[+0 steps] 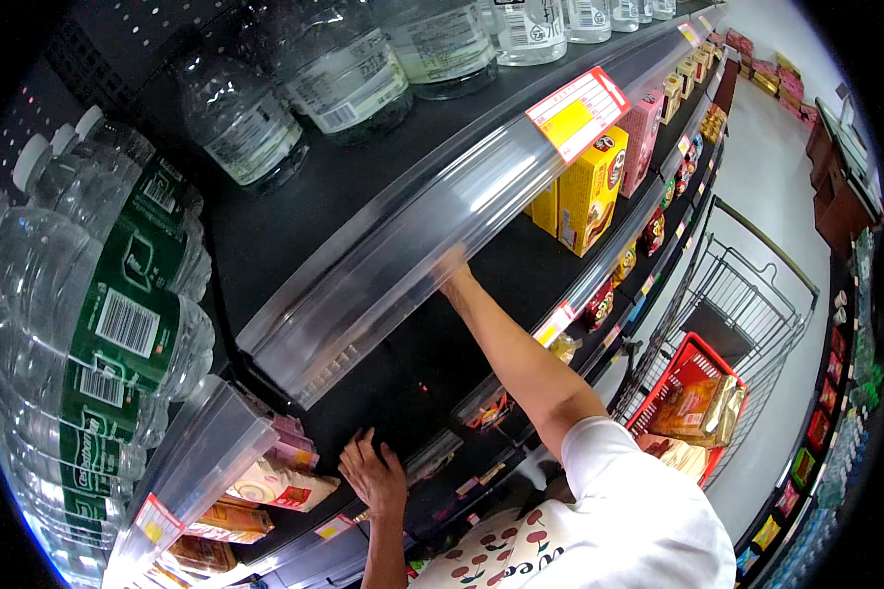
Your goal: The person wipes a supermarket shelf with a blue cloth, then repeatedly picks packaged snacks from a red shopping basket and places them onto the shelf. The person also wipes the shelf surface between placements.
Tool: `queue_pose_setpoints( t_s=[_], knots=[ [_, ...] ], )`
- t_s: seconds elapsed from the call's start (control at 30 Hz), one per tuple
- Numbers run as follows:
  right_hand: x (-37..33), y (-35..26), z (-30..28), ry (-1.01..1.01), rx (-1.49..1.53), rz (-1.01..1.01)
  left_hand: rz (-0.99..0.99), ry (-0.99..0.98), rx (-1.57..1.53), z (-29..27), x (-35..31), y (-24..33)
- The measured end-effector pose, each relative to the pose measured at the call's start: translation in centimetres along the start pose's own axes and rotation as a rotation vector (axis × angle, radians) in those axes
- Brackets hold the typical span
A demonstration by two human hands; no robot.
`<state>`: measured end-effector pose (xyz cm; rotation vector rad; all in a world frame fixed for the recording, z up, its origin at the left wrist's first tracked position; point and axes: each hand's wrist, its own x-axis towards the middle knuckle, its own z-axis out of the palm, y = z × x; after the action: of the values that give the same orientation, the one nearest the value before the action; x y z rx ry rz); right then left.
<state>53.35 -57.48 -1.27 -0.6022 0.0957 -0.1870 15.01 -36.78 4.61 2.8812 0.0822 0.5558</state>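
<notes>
My right arm reaches in over a black shelf (pixel 393 368). My right hand (pixel 451 267) is mostly behind the clear plastic price strip (pixel 403 255) of the shelf above, so its fingers and anything in them cannot be made out. To its right stands a yellow box (pixel 591 196), with a pink box (pixel 641 142) beyond it. My left hand (pixel 375 476) lies at the near part of the black shelf, fingers spread, holding nothing visible. Closest to it on the left is a cream-coloured pack (pixel 283 486).
Water bottles (pixel 344 79) line the upper shelf, and green-labelled bottles (pixel 128 314) fill the left side. At right, a wire shopping cart (pixel 746 285) stands in the aisle with a red basket (pixel 692 358) holding a golden package (pixel 697 407). More shelving (pixel 825 422) runs along the far right.
</notes>
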Motion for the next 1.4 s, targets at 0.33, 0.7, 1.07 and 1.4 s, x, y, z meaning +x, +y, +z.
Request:
queue_pose_setpoints(
  t_s=[0.33, 0.7, 1.07, 1.4],
  knots=[
    [-2.9, -0.8, 10.2, -0.178, -0.101, 0.074, 0.023, 0.048, 0.011, -0.3, -0.3, -0.4],
    [-8.1, 6.5, 5.7, -0.069, -0.188, 0.190, 0.011, 0.057, -0.012, -0.3, -0.3, -0.7],
    [-9.0, 6.7, 12.5, -0.188, -0.244, 0.176, 0.020, 0.082, -0.033, -0.4, -0.5, -1.0],
    [-12.3, 9.5, 7.0, -0.009, -0.299, 0.368, 0.060, 0.108, -0.039, -0.6, -0.3, -1.1]
  ],
)
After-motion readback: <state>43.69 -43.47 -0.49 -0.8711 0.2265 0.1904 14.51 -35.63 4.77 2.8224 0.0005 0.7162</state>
